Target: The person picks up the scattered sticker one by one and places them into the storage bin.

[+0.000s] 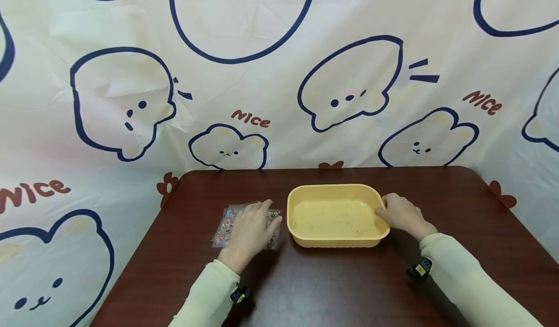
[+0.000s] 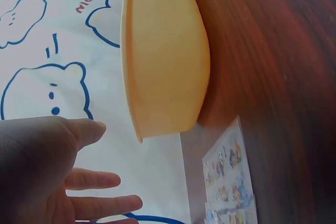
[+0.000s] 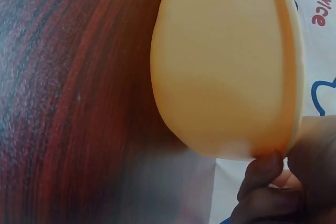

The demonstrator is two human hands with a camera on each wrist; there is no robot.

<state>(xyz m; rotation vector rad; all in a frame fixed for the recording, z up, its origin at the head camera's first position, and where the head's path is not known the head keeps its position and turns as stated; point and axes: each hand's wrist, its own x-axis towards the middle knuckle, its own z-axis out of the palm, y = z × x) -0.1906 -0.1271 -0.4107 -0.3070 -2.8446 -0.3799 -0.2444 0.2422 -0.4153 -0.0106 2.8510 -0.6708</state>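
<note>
A yellow plastic basin (image 1: 336,243) with rounded corners stands right of centre on the table; its inside shows only small specks. My right hand (image 1: 403,214) pinches the basin's right rim, thumb over the edge and fingers curled beneath it, as the right wrist view shows on the basin (image 3: 226,66). To the basin's left lie flat clear packets with small colourful pictures (image 1: 227,227), overlapping one another. Over these packets hovers my left hand (image 1: 251,230), and in the left wrist view its fingers (image 2: 105,204) are extended and spread, holding nothing. The hand covers part of the packets.
The dark brown wooden table (image 1: 349,288) has rounded far corners. A white cloth (image 1: 279,89) printed with blue bear outlines hangs behind it and along both sides. A dark device (image 1: 420,270) is strapped to the right wrist, and a similar device (image 1: 240,294) to the left.
</note>
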